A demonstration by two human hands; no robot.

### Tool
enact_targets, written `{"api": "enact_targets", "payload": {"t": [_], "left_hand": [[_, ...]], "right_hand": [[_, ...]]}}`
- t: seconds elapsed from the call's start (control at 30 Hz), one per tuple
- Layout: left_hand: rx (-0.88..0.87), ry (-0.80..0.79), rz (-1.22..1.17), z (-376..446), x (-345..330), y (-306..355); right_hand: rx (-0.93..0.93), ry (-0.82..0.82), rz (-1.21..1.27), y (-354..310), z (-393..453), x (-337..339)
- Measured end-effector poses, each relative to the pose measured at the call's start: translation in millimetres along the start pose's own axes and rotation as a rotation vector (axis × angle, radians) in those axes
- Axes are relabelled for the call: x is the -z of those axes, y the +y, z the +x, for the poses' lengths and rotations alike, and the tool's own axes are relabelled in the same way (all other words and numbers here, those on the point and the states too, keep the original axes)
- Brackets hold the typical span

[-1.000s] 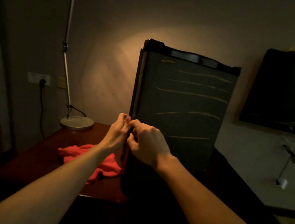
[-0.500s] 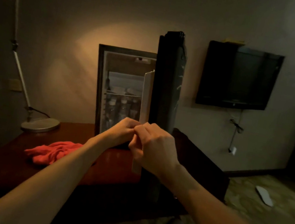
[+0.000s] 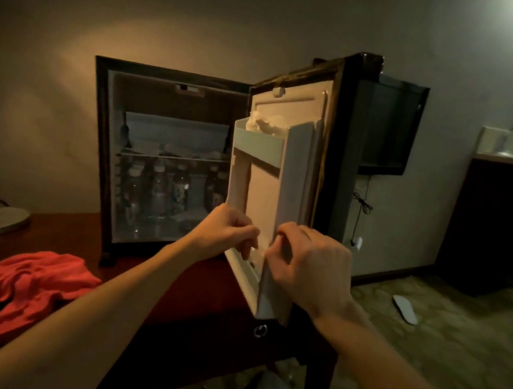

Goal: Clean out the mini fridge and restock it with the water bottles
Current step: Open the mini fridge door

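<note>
Beside both hands (image 3: 272, 252), upright door (image 3: 288, 179) faces left.

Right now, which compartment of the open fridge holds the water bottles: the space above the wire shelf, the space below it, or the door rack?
The space below the wire shelf: the bottles stand upright there, white caps showing.

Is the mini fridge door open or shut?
Open: the door is swung wide, showing its inner shelf and the bottles inside.
</note>
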State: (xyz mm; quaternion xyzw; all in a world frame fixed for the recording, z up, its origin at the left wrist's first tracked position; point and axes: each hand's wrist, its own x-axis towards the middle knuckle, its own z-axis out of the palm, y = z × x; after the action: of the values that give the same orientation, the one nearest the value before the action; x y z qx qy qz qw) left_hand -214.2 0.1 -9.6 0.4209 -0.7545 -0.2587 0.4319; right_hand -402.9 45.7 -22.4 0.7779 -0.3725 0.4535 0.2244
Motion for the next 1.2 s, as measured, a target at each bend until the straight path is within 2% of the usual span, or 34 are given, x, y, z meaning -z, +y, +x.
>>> {"api": "enact_targets", "payload": {"t": [0.13,0.27,0.4,0.5,0.57,0.73,1.0,1.2], "left_hand": [[-0.031,0.045,0.203,19.9,-14.8,-18.8],[-0.016,-0.033,0.615,33.8,-30.1,-34.9],[-0.022,-0.077,0.833,41.7,-41.8,-45.7],[-0.017,-0.077,0.905,46.7,-44.0,-56.4],[-0.018,-0.063,0.949,49.5,-44.0,-65.5],[0.027,-0.067,1.023,58.1,-47.1,-89.5],[-0.015,-0.055,1.019,74.7,-53.5,-126.3],[-0.067,-0.039,1.035,86.5,-59.9,-136.9]], "right_hand": [[-0.147,0.001,-0.105,35.0,-2.5,8.1],[-0.177,-0.021,-0.161,48.5,-4.6,3.7],[-0.167,-0.259,-0.064,50.0,-0.5,-19.8],[-0.199,-0.427,-0.003,58.9,6.0,-46.5],[-0.227,-0.467,0.017,67.6,7.9,-67.0],[-0.104,-0.482,-0.009,97.1,1.3,-115.8],[0.037,-0.523,-0.098,160.0,-20.0,-140.8],[-0.001,-0.458,-0.094,179.0,-10.6,-157.1]]}}
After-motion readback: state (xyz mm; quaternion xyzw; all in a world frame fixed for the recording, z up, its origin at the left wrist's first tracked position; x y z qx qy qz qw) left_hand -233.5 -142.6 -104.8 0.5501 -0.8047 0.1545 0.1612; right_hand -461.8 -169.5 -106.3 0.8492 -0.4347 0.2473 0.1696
